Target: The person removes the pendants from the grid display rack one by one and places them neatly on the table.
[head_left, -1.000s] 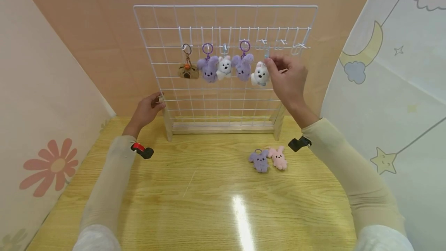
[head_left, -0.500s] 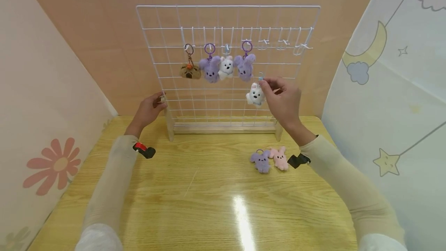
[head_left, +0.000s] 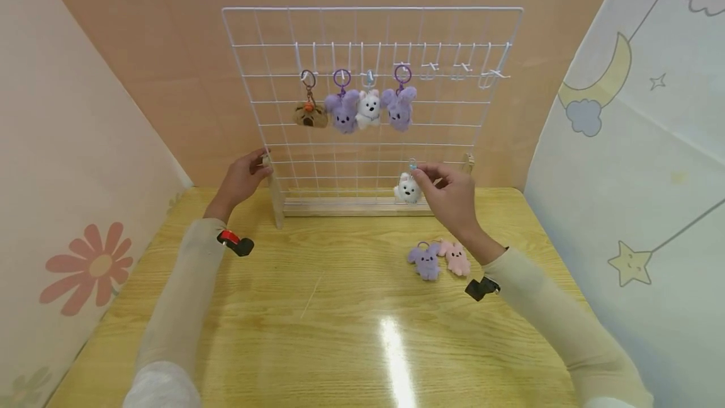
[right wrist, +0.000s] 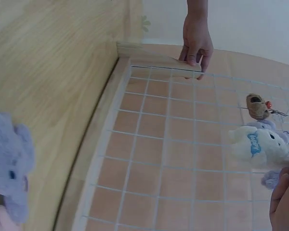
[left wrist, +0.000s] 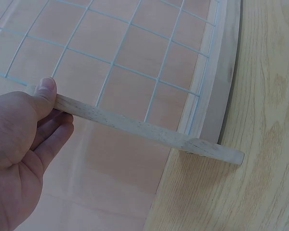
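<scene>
Before wire rack (head_left: pixel 357 209), white keychain (head_left: pixel 408 190), held

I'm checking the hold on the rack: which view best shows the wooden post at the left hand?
The left wrist view: the wooden post crosses its middle close up, the left hand holding the upper end. The head view shows it small; the right wrist view shows it farther off, its top partly covered by that hand.

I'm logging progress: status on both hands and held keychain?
Left hand grips wooden rack upright. Right hand pinches white dog keychain, unhung. No obstruction visible.
</scene>
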Motion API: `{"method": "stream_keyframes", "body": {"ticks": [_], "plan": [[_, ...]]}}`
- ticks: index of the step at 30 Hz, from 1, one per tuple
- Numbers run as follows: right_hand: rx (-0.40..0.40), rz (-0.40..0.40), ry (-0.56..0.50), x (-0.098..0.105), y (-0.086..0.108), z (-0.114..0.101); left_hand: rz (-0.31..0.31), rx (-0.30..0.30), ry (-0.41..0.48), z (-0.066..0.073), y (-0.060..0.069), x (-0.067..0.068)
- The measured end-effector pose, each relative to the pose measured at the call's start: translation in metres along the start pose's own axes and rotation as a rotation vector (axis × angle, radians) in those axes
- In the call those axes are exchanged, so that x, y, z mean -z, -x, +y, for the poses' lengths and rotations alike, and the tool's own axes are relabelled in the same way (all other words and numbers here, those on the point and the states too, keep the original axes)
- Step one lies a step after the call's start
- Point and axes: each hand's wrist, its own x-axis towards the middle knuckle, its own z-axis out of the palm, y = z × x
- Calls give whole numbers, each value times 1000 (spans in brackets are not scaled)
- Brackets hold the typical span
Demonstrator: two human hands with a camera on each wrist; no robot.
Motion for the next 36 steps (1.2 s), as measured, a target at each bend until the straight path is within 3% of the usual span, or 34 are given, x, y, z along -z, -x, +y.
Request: {"method": "stream_keyframes", "body": {"ticks": [8,36], "plan": [[-61,-73,-12,-3,23,13,0,-8,5,1,-1,0],[-135,-264,-6,-15,84,45,2,-31,-19,1,0,-1]]}}
